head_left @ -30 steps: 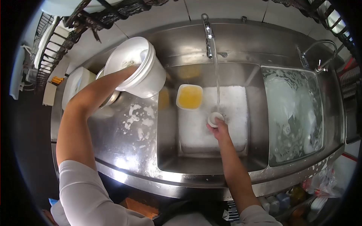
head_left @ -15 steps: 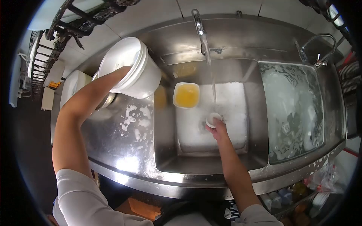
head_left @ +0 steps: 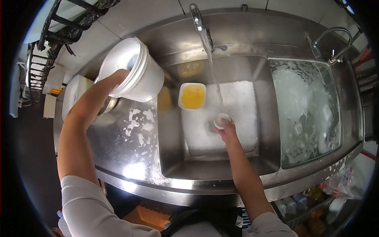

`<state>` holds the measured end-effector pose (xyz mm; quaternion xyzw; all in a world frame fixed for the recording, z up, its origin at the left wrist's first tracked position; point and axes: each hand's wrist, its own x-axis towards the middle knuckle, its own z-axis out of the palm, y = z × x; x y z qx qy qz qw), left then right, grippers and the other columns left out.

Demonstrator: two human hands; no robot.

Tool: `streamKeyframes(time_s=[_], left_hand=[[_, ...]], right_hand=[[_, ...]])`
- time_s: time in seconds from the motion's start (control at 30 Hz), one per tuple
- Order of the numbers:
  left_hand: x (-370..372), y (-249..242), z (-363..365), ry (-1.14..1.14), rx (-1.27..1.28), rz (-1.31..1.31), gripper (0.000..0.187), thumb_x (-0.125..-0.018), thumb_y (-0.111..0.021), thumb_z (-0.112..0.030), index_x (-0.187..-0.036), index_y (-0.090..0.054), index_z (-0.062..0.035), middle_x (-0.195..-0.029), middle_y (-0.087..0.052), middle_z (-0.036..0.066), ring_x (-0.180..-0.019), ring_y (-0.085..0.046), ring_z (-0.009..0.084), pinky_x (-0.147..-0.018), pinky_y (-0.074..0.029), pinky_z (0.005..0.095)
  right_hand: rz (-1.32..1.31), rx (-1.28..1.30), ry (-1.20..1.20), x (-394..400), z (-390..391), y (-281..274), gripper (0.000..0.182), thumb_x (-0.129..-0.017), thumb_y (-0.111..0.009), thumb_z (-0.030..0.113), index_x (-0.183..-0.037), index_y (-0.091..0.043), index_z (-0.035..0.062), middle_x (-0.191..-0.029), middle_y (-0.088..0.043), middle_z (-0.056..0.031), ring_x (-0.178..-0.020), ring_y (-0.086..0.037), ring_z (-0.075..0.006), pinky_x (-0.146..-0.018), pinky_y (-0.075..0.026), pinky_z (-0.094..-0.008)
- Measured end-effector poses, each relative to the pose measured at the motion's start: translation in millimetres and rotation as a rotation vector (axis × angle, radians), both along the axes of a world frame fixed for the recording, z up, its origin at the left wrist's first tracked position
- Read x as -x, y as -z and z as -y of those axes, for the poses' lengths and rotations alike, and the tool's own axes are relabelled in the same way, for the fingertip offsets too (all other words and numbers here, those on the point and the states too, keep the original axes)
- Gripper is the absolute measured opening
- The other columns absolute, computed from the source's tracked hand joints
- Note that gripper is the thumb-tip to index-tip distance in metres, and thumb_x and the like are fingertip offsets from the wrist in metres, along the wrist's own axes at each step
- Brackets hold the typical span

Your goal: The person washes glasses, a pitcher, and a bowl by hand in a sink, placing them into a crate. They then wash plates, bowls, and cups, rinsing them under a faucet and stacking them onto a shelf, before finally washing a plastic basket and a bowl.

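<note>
My right hand is closed around a small round white cup, low in the middle sink basin. A stream of water from the faucet falls just above the cup. My left hand reaches over the rim into a large white bucket at the left of the basin. Its fingers are hidden inside the bucket, where a bluish-grey patch shows faintly. In the basin's back left part sits a square clear container with yellow contents.
The right basin is full of cloudy, foamy water, with a second faucet behind it. Foam patches lie on the steel counter at left. Behind the bucket are a metal bowl and a white container.
The view has shifted slightly. My left hand sits a little less deep in the bucket. My right hand keeps the cup near the water stream.
</note>
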<state>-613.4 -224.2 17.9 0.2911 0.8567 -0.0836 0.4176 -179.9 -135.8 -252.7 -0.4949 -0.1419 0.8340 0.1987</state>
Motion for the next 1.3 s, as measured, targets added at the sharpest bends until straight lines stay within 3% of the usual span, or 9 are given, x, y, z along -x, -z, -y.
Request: streamKeyframes(time_s=[0.27,0.4,0.6,0.73,0.87,0.97,1.07,1.23,1.3], left_hand=[[-55,-71,-10,0.06,0.09,0.041,0.043,-0.079,-0.061,-0.019,-0.118,-0.056,-0.0007,-0.107,-0.063,0.009,-0.093,-0.06,0.021,-0.079,-0.052,0.0339],[-12,-73,31,0.403,-0.497,-0.39,0.033,-0.085,-0.053,-0.015,-0.115,-0.058,-0.0016,-0.097,-0.063,0.008,-0.085,-0.059,0.0168,-0.074,-0.05,0.0282],[-148,-121,6,-0.217,-1.298,-0.1,0.027,-0.091,-0.047,-0.017,-0.11,-0.058,-0.002,-0.091,-0.06,0.003,-0.081,-0.054,0.0127,-0.076,-0.046,0.0282],[-193,18,-25,0.109,-1.043,-0.127,0.022,-0.082,-0.049,-0.01,-0.097,-0.063,-0.0036,-0.084,-0.061,0.005,-0.078,-0.053,0.0128,-0.074,-0.045,0.0298],[-262,162,-69,0.174,-0.985,-0.125,0.025,-0.073,-0.055,-0.002,-0.097,-0.064,-0.0027,-0.093,-0.064,0.016,-0.087,-0.061,0.0308,-0.078,-0.047,0.0339],[-291,208,-82,0.034,-0.882,-0.284,0.027,-0.077,-0.057,-0.01,-0.103,-0.063,-0.006,-0.103,-0.062,0.016,-0.095,-0.059,0.0341,-0.079,-0.048,0.0364],[-307,213,-88,0.396,-0.623,-0.311,0.031,-0.085,-0.05,-0.025,-0.111,-0.057,-0.0098,-0.117,-0.054,0.019,-0.107,-0.051,0.0394,-0.087,-0.045,0.0426],[-318,195,-84,-0.79,-0.701,0.734,0.045,-0.087,-0.046,-0.038,-0.121,-0.048,-0.0078,-0.121,-0.052,0.012,-0.107,-0.054,0.0293,-0.088,-0.048,0.0493],[-303,201,-73,-0.824,-0.733,1.037,0.044,-0.086,-0.048,-0.036,-0.118,-0.048,-0.0069,-0.118,-0.053,0.012,-0.106,-0.055,0.0291,-0.088,-0.048,0.0505]], right_hand=[[0.035,0.022,-0.009,0,-1,-6,0.039,-0.084,-0.059,0.012,-0.12,-0.045,0.0101,-0.118,-0.051,-0.0111,-0.106,-0.053,-0.0295,-0.081,-0.051,-0.0521],[-0.104,0.047,-0.162,6,5,3,0.043,-0.08,-0.06,0.01,-0.12,-0.045,0.0074,-0.116,-0.052,-0.013,-0.105,-0.054,-0.0305,-0.079,-0.052,-0.0525],[-0.256,0.127,-0.153,31,16,-27,0.045,-0.077,-0.058,0.016,-0.12,-0.046,0.0051,-0.117,-0.051,-0.0139,-0.105,-0.054,-0.0319,-0.083,-0.05,-0.055],[-0.328,0.064,-0.151,42,3,-43,0.046,-0.077,-0.056,0.019,-0.119,-0.046,0.0036,-0.115,-0.052,-0.0153,-0.102,-0.056,-0.0322,-0.083,-0.051,-0.0543],[-0.187,0.049,-0.044,47,-19,-45,0.04,-0.079,-0.051,0.018,-0.117,-0.049,0.0043,-0.114,-0.055,-0.0152,-0.101,-0.057,-0.0313,-0.082,-0.051,-0.0532],[-0.156,0.04,-0.108,40,-36,-39,0.041,-0.089,-0.042,0.035,-0.122,-0.049,0.0113,-0.121,-0.052,-0.0116,-0.107,-0.054,-0.0294,-0.085,-0.048,-0.0521],[-0.161,0.02,-0.095,42,-45,-13,0.047,-0.09,-0.04,0.048,-0.124,-0.048,0.0164,-0.123,-0.052,-0.009,-0.109,-0.053,-0.0263,-0.083,-0.047,-0.0494],[0.05,-0.271,-0.357,36,-58,-1,0.053,-0.087,-0.049,0.051,-0.124,-0.047,0.0149,-0.114,-0.057,-0.0085,-0.1,-0.057,-0.0241,-0.077,-0.047,-0.0441],[0.024,-0.333,-0.403,27,-64,-9,0.054,-0.085,-0.053,0.05,-0.125,-0.046,0.0133,-0.11,-0.058,-0.0088,-0.097,-0.058,-0.0241,-0.077,-0.048,-0.0422]])
